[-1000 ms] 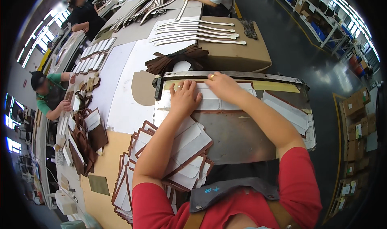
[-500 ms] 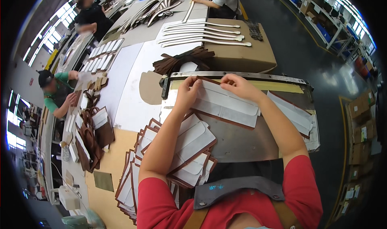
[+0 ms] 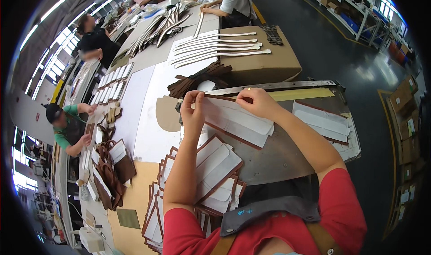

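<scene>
My left hand (image 3: 193,112) pinches the upper left corner of a flat panel (image 3: 238,121) with a white lined face and brown edges. Along that panel's top edge, the fingers of my right hand (image 3: 259,103) are closed on it too. The panel is tilted over a metal plate (image 3: 287,163), just in front of a metal bar. A similar panel (image 3: 321,124) lies on the plate to the right. Left of the plate, partly behind my left forearm, is an overlapping pile of such panels (image 3: 217,163).
Beyond the bar stands a cardboard box (image 3: 278,64) with pale curved straps (image 3: 224,47) across it. Dark brown strips (image 3: 197,79) lie beside the box. Brown straps and pieces (image 3: 110,174) cover the left table. Co-workers stand along the left and far sides.
Both my hands have shifted left and slightly toward me, carrying the held panel with them. The other panel stays on the right of the plate. The whole view has shifted slightly.
</scene>
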The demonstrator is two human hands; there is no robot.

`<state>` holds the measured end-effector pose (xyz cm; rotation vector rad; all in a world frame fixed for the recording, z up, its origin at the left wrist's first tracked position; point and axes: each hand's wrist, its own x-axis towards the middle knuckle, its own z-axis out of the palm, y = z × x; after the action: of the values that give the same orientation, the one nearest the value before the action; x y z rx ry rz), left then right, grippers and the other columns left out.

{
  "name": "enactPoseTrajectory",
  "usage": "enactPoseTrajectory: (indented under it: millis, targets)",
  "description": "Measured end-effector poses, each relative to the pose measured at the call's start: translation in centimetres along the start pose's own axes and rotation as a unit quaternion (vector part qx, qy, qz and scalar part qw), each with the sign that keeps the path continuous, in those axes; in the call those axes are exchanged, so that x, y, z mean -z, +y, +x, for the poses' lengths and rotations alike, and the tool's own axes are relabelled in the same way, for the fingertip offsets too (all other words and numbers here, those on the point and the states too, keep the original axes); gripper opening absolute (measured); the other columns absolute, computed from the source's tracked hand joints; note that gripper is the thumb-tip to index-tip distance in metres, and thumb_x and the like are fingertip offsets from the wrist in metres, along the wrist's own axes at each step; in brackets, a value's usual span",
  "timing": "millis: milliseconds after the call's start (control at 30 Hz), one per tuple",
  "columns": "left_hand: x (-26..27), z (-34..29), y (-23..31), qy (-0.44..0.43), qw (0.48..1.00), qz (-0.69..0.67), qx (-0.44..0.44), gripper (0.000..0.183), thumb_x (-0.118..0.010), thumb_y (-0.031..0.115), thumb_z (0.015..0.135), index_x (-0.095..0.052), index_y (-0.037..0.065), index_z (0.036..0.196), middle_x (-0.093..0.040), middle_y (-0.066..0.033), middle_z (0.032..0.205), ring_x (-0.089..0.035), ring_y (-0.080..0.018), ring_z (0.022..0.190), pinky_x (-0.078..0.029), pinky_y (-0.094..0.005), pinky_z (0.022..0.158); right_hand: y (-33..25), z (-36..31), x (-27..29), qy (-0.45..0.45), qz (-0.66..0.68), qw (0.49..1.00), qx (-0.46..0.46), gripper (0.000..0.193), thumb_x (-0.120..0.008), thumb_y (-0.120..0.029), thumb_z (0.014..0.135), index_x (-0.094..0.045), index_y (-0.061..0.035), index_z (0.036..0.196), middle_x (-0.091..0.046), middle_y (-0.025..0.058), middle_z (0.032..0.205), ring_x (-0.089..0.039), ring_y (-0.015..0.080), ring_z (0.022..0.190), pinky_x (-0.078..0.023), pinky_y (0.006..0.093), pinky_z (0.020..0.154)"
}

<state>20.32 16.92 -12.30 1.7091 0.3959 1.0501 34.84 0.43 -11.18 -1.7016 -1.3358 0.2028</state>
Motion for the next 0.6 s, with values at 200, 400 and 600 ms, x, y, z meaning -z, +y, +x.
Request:
enactPoseTrajectory:
  millis: [200, 400, 600]
  targets:
    - [-1.0, 0.0, 1.2, 0.015, 0.945, 0.239, -0.222, 0.041, -0.060, 0.020, 0.086, -0.049, 0.007, 0.123, -0.049, -0.0155, 0.129, -0.040, -0.0301, 0.123, -0.022, -0.0441, 0.102, 1.8, -1.8, 2.5, 0.264, 0.333, 0.893, -0.150, 0.013, -0.056, -0.015, 0.090, -0.057, -0.0020, 0.089, -0.061, 0.0025, 0.078, -0.057, 0.0085, 0.065, -0.046, 0.0238, 0.056]
    - [-3.2, -4.2, -0.3, -0.261, 0.839, 0.466, -0.108, 0.034, -0.054, 0.023, 0.089, -0.053, 0.014, 0.121, -0.052, -0.0069, 0.128, -0.046, -0.0298, 0.119, -0.027, -0.0461, 0.100, -0.3, -7.2, 1.0, -0.145, 0.396, 0.807, -0.413, 0.025, -0.059, -0.025, 0.090, -0.056, -0.0003, 0.091, -0.064, 0.0113, 0.076, -0.065, 0.0191, 0.061, -0.055, 0.0287, 0.054]
    - [-2.6, -4.3, -3.4, -0.308, 0.850, 0.410, -0.125, 0.040, -0.051, 0.027, 0.090, -0.048, 0.014, 0.127, -0.046, -0.0088, 0.136, -0.042, -0.0296, 0.126, -0.024, -0.0546, 0.105, 1.8, -6.2, 3.4, -0.040, -0.047, 0.989, -0.134, 0.024, -0.057, -0.021, 0.090, -0.062, -0.0028, 0.104, -0.066, 0.0104, 0.099, -0.063, 0.0218, 0.084, -0.050, 0.0324, 0.073]
